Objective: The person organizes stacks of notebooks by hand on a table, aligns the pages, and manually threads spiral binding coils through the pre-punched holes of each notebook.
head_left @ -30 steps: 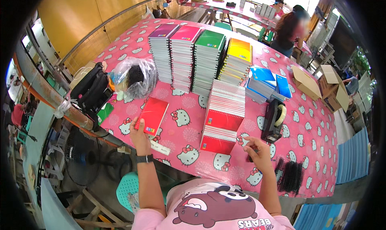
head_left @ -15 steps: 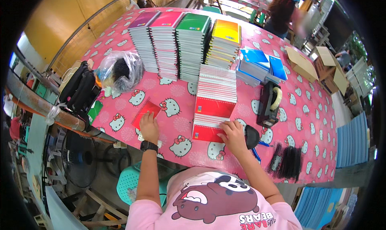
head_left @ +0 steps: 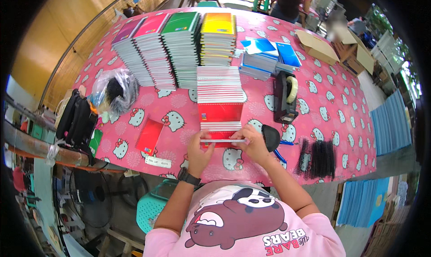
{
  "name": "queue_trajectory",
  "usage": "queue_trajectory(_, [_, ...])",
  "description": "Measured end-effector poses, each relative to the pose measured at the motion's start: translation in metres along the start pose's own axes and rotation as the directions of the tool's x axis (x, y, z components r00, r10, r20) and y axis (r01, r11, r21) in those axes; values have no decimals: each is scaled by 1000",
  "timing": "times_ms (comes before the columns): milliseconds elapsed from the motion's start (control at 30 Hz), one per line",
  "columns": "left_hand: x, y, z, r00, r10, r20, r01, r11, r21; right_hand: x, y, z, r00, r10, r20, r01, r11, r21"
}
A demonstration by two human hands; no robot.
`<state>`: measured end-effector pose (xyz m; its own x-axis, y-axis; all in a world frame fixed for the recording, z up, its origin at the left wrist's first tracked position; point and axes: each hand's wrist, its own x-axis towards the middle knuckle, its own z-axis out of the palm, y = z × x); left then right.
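Held notebook (head_left: 222, 141): edge-on, covers hidden.
Co-worker (head_left: 287, 3): head cut off by upper edge.
Clear bag (head_left: 130, 87): dark contents indistinct.

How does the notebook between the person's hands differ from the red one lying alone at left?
The held notebook is gripped by the left hand and right hand; the loose notebook lies untouched on the table. The held notebook shows mainly its pale edge; the loose notebook shows its red cover. Whether their covers match, I can't tell.
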<state>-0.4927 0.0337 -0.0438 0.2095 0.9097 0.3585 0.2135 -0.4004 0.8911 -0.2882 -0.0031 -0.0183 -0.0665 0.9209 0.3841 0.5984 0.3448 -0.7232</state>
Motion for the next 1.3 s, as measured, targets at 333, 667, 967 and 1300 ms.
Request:
queue_trajectory(333, [-34,3,45,997,-76,-10,76,996,-36,-42,16,43,884,428,-188,-290,817,499])
queue_trajectory(667, [-28,31,38,864,207,460,-415,809,417,-53,-6,7,942,308,-130,-224,871,438])
queue_trajectory(967, [-26,31,45,840,245,484,-455,804,382,-117,103,-127,710,289,-642,-651,618,-441])
queue_trajectory(1300, [-27,28,39,805,278,524,-506,784,360,-114,96,-130,693,266,-670,-667,591,-454])
